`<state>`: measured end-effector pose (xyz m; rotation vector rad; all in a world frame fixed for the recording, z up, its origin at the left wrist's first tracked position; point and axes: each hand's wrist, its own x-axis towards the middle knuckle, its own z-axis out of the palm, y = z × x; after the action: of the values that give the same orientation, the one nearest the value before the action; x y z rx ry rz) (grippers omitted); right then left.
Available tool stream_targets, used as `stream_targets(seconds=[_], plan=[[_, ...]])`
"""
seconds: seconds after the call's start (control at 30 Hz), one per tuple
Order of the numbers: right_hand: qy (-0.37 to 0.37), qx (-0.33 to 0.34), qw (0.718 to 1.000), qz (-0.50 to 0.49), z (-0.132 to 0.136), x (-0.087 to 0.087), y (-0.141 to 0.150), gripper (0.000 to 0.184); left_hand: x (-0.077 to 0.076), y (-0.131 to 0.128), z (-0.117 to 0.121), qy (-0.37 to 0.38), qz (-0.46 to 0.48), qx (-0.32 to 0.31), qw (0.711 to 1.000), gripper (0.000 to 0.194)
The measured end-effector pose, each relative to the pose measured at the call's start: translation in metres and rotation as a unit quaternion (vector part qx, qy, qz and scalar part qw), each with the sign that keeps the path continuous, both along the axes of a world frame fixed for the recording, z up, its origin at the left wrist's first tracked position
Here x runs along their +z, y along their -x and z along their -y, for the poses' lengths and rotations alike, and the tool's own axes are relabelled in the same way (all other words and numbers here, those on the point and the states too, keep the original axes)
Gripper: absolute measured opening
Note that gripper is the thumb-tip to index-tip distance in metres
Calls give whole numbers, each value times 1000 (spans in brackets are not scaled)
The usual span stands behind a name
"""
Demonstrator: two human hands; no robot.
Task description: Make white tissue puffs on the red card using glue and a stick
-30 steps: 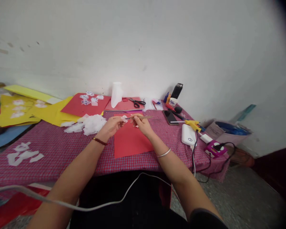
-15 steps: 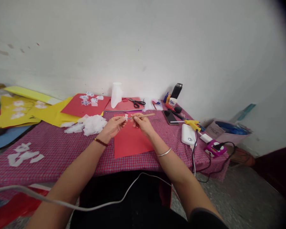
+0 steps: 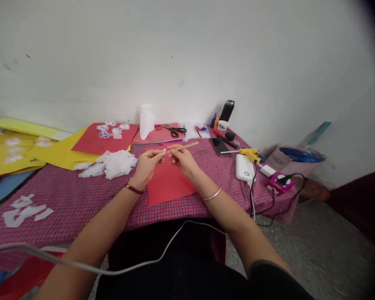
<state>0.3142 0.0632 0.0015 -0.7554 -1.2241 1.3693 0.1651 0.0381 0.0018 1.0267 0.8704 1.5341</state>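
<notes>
My left hand pinches a small piece of white tissue paper between thumb and fingertips. A thin, tan wooden stick lies in the closed fingers of my right hand, its free end pointing right. Its other end is hidden by the fingers, so I cannot tell what the tip is. Both sets of fingertips almost meet at the paper, over the top part of a red sheet. Left of my left hand is a heap of crumpled white tissue pieces.
Black scissors and a white roll stand at the back. White flowers with blue marks rest on another red sheet. On the right are a phone, a yellow glue gun, a white power bank and cords.
My fingertips have come closer together, and my right fingers now cover more of the small paper. The whole view has shifted slightly.
</notes>
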Motion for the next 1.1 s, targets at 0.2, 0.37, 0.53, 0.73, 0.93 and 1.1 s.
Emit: stream_targets(seconds=[0.2, 0.37, 0.53, 0.73, 0.93, 1.1], plan=[[-18, -23, 999, 13, -8, 4, -8, 24, -1, 2, -5, 20, 8, -12, 1000, 28], [-23, -41, 999, 24, -9, -1, -6, 26, -5, 0, -4, 6, -15, -16, 1000, 27], [-13, -7, 999, 40, -2, 3, -5, 21, -5, 1, -2, -11, -59, -18, 998, 28], [-21, -29, 993, 111, -13, 11, -27, 23, -15, 5, -10, -37, -200, -26, 979, 30], [-38, -86, 963, 254, -26, 6, -52, 22, -31, 2, -11, -124, -448, -63, 883, 2], [-53, -100, 935, 335, -27, 2, -55, 21, -38, -10, -8, -188, -582, -69, 788, 24]])
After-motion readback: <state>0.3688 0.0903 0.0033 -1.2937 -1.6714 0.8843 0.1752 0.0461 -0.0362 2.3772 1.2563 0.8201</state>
